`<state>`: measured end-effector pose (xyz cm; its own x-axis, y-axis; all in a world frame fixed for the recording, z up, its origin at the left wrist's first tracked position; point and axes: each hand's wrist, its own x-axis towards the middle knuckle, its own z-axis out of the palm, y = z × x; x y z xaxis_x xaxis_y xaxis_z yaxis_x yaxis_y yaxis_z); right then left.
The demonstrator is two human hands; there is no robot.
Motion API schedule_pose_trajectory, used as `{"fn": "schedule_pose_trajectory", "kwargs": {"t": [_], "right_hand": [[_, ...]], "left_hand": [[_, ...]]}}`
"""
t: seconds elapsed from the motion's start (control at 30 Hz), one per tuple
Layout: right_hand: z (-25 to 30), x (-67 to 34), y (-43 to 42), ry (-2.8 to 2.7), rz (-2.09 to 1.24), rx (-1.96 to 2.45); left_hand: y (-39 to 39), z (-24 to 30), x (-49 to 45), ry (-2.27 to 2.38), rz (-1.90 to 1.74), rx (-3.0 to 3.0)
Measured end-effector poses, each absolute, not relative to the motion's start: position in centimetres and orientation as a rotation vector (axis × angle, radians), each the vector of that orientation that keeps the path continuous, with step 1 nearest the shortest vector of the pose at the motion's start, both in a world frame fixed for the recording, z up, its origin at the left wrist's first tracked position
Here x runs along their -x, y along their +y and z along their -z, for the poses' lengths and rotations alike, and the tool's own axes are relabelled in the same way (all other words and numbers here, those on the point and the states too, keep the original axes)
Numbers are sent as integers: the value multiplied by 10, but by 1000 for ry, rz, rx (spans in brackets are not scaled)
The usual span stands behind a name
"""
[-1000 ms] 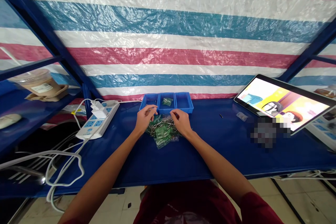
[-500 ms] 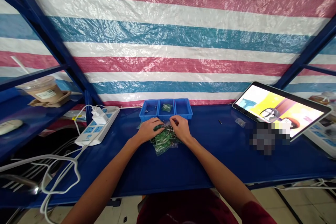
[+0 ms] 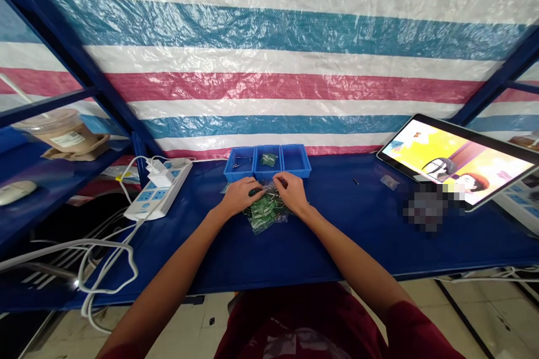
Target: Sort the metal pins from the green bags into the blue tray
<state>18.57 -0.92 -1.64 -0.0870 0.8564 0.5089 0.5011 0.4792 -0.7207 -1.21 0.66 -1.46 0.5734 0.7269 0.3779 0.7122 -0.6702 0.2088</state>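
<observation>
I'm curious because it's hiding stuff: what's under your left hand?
Green packets and thin metal pieces show beside the left hand, and a dark green bit peeks out there too. What lies right under the hand is covered, so I can't tell.

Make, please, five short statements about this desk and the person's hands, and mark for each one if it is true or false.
1. The left hand and the right hand are both at the pile of green packets and metal pieces. True.
2. The power strip lies to the right of both hands. False: it lies to their left.
3. The middle blue bin has a green packet in it. True.
4. The screen is dark. False: it shows a bright cartoon picture.
5. The cup hangs from the striped sheet. False: it sits in a brown holder on the shelf.
</observation>
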Motion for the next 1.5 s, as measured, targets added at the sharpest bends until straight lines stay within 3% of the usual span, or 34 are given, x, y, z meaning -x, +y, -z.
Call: {"fn": "schedule_pose_trajectory", "kwargs": {"t": [1.07, 1.5], "right_hand": [[15, -186, -11, -1754, -459, 1169], [15, -185, -11, -1748, -453, 1153]], "left_hand": [[-2, 14, -6, 1582, -581, -2521], [0, 5, 5, 1381, -607, -2539]]}}
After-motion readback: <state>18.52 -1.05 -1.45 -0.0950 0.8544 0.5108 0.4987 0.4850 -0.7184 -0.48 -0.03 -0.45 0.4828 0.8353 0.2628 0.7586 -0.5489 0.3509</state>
